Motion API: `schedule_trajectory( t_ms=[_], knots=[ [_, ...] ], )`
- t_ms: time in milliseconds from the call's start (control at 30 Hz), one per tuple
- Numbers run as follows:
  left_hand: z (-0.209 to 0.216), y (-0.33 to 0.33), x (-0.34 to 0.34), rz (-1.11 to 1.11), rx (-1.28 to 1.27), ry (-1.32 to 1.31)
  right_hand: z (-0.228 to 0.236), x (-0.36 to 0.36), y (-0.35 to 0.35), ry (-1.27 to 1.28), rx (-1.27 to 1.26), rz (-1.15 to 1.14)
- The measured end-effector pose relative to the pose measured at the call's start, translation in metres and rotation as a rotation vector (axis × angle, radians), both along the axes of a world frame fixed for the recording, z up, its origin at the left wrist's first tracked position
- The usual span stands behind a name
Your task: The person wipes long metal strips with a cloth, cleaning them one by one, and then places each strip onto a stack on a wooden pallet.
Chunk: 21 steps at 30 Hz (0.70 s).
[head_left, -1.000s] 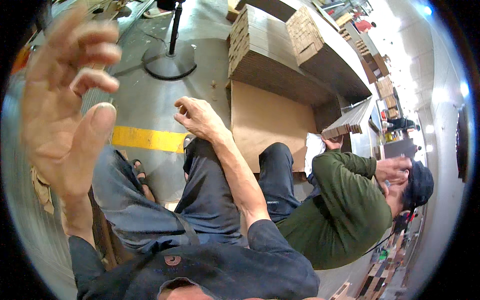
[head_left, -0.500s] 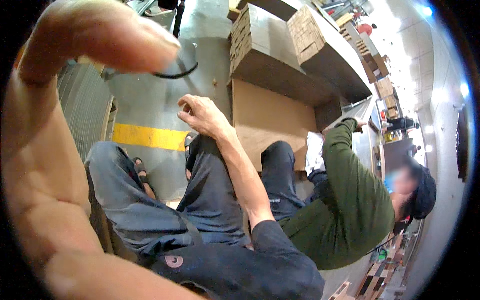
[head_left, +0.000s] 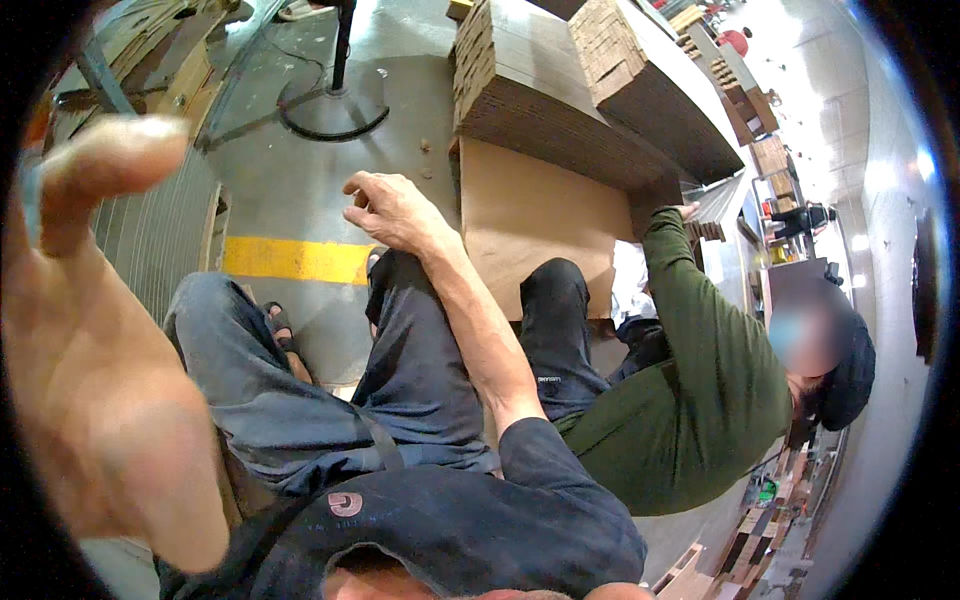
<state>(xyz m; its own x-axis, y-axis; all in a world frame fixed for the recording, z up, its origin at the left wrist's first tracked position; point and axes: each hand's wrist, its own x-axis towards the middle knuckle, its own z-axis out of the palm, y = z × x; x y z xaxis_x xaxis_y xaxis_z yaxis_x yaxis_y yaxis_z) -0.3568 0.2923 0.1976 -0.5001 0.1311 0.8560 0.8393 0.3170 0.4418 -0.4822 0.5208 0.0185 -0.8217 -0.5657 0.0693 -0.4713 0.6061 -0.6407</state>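
The person's right hand [head_left: 398, 214] hangs just past the bent knee [head_left: 402, 290], fingers loosely curled and thumb slightly apart; its grip is slack, partly spread, with nothing seen in it. The nearest cardboard, a brown panel [head_left: 540, 230], is at three o'clock from that hand, apart from the fingers; which way its long axis runs cannot be told. At two o'clock, a stack of flat cardboard [head_left: 545, 100] runs lengthwise from ten toward four o'clock. The right hand is clearly nearer to both than the left hand [head_left: 80, 330], which looms at the view's nine o'clock rim, its grip wide and with nothing visible in it, part lost in the dark edge. From the right hand, a round stand base [head_left: 335, 118] is at eleven o'clock, a yellow floor stripe [head_left: 295, 260] at eight, a co-worker in green [head_left: 700, 350] at four.
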Motion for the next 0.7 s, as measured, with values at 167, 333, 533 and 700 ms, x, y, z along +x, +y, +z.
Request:
schedule_trajectory(
  t_ms=[167, 333, 533, 700],
  knots=[
    [-0.005, 0.036, 0.045, -0.258, 0.206, -0.14, -0.002, 0.002, 0.009, 0.031, 0.036, 0.019],
    [0.012, 0.026, 0.06, -0.782, 0.335, -0.443, 0.003, 0.006, -0.001, 0.034, 0.023, 0.035],
    [0.024, 0.013, 0.069, -1.04, 0.404, -0.68, 0.006, 0.007, 0.001, 0.002, 0.048, 0.01],
    [0.038, 0.005, 0.068, -1.094, 0.426, -0.79, 0.005, 0.005, 0.003, -0.003, 0.034, 0.005]
  ],
)
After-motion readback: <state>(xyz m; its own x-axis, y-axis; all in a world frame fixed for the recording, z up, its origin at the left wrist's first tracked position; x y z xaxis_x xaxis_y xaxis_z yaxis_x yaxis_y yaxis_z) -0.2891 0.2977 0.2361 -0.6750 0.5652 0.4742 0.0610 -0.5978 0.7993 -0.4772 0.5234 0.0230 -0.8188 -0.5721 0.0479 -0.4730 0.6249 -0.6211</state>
